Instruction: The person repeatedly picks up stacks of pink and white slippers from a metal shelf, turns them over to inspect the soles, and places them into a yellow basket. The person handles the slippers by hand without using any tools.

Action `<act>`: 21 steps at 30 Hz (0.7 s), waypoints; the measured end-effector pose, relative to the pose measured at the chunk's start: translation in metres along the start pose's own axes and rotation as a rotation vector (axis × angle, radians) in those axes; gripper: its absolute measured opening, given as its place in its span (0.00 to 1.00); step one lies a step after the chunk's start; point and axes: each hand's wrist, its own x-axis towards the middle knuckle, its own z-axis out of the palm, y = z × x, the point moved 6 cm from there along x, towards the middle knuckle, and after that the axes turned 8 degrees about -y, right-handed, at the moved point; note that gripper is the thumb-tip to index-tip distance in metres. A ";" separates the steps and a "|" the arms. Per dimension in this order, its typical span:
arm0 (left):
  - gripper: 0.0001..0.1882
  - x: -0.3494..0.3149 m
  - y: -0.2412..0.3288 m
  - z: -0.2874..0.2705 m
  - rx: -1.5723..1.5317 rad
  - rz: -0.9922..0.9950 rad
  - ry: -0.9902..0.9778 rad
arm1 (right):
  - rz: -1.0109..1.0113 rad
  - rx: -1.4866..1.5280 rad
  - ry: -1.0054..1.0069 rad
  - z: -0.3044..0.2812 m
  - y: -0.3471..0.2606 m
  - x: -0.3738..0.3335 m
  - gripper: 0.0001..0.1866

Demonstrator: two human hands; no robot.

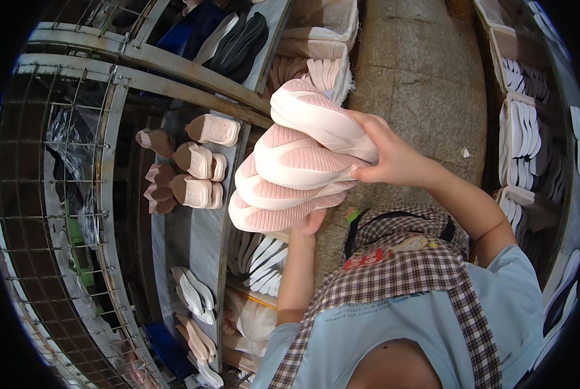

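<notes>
Between my hands is a stack of several pale pink and white shoe soles (pixel 303 159), fanned a little with ribbed sides showing. My right hand (pixel 384 152) is closed on their right ends, thumb and fingers gripping the upper soles. Underneath, my left hand (pixel 311 222) supports the stack, its fingers mostly hidden by the lowest sole. The soles are held in the air, above the edge of a grey metal shelf. On that shelf, to the left, stand pink and white soles (pixel 199 160) in small piles.
A wire mesh rack (pixel 111 142) rises at left. White soles (pixel 189 292) and dark soles (pixel 238 48) lie on the grey shelf (pixel 196 243). Lined bins (pixel 316 50) of soles line the aisle, and further bins (pixel 507 107) stand at right. The concrete floor (pixel 420 78) runs between.
</notes>
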 end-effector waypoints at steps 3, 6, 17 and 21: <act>0.35 -0.001 -0.005 0.005 0.015 -0.040 -0.013 | -0.010 -0.009 -0.006 0.000 -0.006 0.001 0.43; 0.36 -0.002 -0.007 0.010 0.073 -0.011 -0.022 | -0.033 -0.033 -0.023 -0.001 -0.012 0.002 0.43; 0.35 -0.002 -0.025 0.002 -0.044 -0.033 0.023 | -0.134 -0.156 -0.014 -0.003 -0.031 0.003 0.43; 0.34 -0.002 -0.028 -0.001 -0.051 -0.031 0.025 | -0.100 -0.146 -0.049 -0.003 -0.033 0.004 0.45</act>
